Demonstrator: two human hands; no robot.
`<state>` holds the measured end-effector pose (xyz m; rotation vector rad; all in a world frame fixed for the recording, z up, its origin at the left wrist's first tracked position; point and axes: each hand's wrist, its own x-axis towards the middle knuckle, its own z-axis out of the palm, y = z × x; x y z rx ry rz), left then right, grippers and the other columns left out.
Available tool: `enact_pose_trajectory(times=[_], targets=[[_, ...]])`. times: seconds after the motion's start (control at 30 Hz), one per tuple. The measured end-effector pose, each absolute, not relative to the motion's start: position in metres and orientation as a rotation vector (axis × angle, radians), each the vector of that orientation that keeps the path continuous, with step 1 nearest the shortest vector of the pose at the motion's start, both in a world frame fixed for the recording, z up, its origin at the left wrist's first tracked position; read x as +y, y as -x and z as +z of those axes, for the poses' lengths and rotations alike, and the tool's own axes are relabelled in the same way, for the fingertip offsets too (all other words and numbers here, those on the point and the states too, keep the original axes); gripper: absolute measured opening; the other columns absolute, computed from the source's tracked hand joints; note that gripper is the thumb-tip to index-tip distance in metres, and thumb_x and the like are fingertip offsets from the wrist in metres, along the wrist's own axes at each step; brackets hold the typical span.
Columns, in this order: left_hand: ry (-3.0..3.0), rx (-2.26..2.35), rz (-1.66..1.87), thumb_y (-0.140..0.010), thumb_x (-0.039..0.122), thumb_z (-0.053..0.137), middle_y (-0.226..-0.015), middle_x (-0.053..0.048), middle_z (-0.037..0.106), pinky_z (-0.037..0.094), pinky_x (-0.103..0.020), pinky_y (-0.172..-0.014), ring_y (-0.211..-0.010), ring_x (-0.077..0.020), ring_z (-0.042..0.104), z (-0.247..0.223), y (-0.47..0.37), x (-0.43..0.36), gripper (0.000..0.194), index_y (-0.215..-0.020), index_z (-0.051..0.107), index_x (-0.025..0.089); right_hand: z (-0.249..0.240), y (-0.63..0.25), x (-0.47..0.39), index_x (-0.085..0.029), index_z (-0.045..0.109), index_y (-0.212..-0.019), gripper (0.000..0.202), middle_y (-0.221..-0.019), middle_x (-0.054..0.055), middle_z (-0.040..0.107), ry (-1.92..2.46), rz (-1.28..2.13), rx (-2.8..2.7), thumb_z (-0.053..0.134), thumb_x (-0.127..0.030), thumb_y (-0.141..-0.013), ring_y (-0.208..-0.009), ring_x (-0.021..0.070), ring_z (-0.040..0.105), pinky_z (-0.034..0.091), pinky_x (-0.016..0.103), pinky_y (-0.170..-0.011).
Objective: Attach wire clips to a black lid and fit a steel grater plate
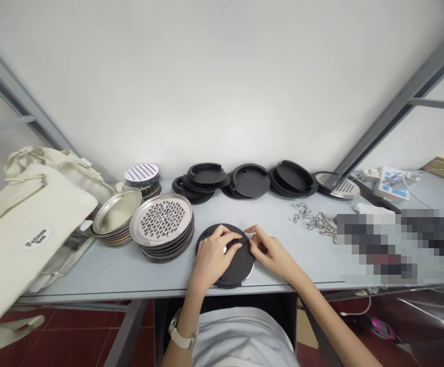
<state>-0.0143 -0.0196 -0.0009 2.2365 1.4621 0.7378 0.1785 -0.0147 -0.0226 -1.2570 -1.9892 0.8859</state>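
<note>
A black round plate with a shiny metal rim on its lower right lies near the table's front edge. My left hand rests over its upper left part, fingers bent and pressed onto it. At the plate's upper right edge, my right hand pinches a small metal piece, mostly hidden by the fingertips. Thumb and fingers of both hands nearly meet there. To the right lies a loose pile of bent metal wire clips. A stack of round grater discs stands just left of my left hand.
Along the wall stand stacks of black round holders and a grater disc in a black holder. Metal bowl-like discs and a smaller grater stack are at the left, beside a cream bag. A white box sits far right.
</note>
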Motion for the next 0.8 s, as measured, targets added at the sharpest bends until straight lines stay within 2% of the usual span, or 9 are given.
enact_pose_trajectory(times=[0.47,0.8], targets=[[-2.227,1.458,0.747,-0.091,0.034,0.054,-0.104,0.007,0.059,0.043,-0.024,-0.073,-0.086,-0.0113,0.061,-0.0003,0.0143,-0.0206,0.018,-0.106,0.062,0.037,-0.0229,-0.1782,-0.0155,-0.023,0.044,-0.112,0.020,-0.061,-0.008,0.036,1.274,0.906,-1.990,0.038,-0.025,-0.093,-0.052,0.0114,0.038,0.032,0.022,-0.052],[-2.227,1.466,0.731,-0.091,0.034,0.053,-0.105,0.004,0.060,0.044,-0.024,-0.074,-0.087,-0.0126,0.061,0.0021,0.0138,-0.0206,0.019,-0.107,0.064,0.035,-0.0212,-0.1781,-0.0163,-0.022,0.044,-0.112,0.021,-0.061,-0.007,0.038,1.275,0.911,-1.980,0.036,-0.028,-0.093,-0.052,0.0121,0.038,0.033,0.022,-0.052]])
